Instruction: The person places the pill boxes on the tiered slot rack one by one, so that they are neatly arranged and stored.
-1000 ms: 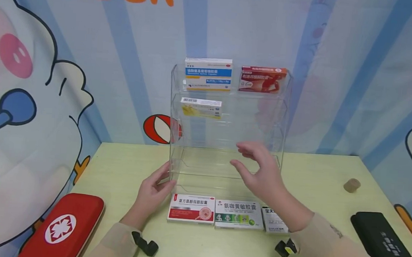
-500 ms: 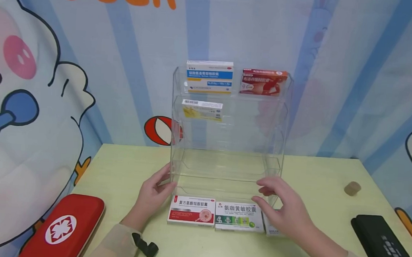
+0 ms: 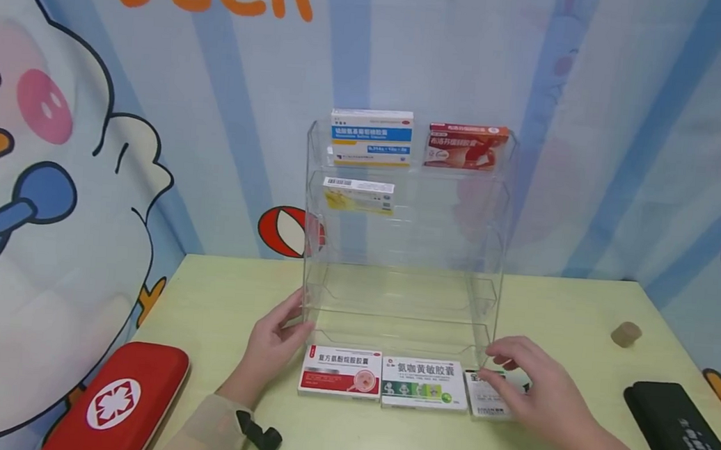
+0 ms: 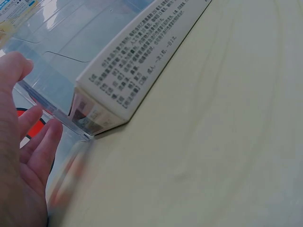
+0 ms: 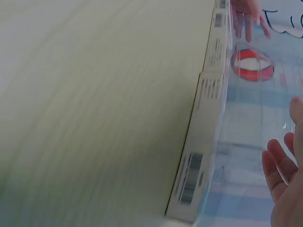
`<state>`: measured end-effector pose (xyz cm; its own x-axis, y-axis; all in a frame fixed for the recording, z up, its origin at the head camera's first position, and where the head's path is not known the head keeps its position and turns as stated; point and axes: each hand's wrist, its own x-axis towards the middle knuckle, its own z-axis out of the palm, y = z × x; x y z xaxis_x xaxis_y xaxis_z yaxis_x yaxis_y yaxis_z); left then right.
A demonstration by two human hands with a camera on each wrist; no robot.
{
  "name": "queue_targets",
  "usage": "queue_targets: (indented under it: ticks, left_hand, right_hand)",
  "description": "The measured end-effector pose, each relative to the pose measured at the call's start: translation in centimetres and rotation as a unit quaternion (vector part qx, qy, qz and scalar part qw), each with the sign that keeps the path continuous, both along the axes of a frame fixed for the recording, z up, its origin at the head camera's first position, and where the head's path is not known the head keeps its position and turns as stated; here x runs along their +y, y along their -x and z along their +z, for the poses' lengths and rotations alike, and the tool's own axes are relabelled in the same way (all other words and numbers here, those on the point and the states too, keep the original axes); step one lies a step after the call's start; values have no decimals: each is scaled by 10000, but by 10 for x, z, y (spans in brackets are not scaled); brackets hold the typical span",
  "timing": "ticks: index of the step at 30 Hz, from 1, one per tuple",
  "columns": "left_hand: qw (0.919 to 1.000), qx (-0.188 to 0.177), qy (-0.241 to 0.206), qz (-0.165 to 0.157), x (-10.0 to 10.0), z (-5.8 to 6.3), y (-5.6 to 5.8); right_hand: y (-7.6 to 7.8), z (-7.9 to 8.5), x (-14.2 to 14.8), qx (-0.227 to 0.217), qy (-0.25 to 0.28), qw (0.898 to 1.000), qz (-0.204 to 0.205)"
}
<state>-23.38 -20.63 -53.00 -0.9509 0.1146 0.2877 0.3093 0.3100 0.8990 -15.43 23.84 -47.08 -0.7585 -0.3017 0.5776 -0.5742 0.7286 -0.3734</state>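
Note:
A clear plastic display rack (image 3: 394,316) stands on the table. My left hand (image 3: 273,341) pinches its lower left side, with the thumb and fingers on either side of the clear wall (image 4: 57,115) in the left wrist view. At the lower right corner is my right hand (image 3: 540,387), thumb and fingers apart; contact with the rack is unclear. Along the rack's front lie a red-and-white medicine box (image 3: 340,372), a green-and-white medicine box (image 3: 425,384) and a white medicine box (image 3: 485,395), partly hidden by the right hand.
The top tier holds a blue-and-white medicine box (image 3: 371,139) and a red medicine box (image 3: 466,147). A yellow-and-white box (image 3: 359,195) sits below them. At the sides are a red case (image 3: 119,396), a black case (image 3: 682,429) and a small brown cylinder (image 3: 625,334).
My right hand has moved down and right, from before the rack's middle to its lower right corner. The left hand keeps its hold, and the head view has shifted slightly.

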Motion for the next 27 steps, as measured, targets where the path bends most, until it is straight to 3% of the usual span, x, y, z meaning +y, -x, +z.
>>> queue_targets:
  ticks: [3, 6, 11, 14, 20, 27]
  left_hand:
    - [10000, 70, 26, 65, 0, -1, 1]
    - [10000, 71, 20, 51, -1, -2, 2]
    - [10000, 14, 27, 22, 0, -2, 2]
    - [10000, 42, 58, 18, 0, -2, 2]
    - [10000, 50, 8, 3, 1, -2, 1]
    - [10000, -45, 33, 52, 1, 0, -1]
  right_hand:
    - [1, -1, 14, -327, -213, 9990, -219]
    - [3, -1, 28, -931, -415, 9942, -354]
    - [6, 0, 46, -1991, -653, 9771, -370]
    - [8, -2, 52, -2388, -703, 9680, -324]
    - [9, -3, 59, -2873, -839, 9540, -189]
    - [9, -6, 68, -2932, -1225, 9481, 142]
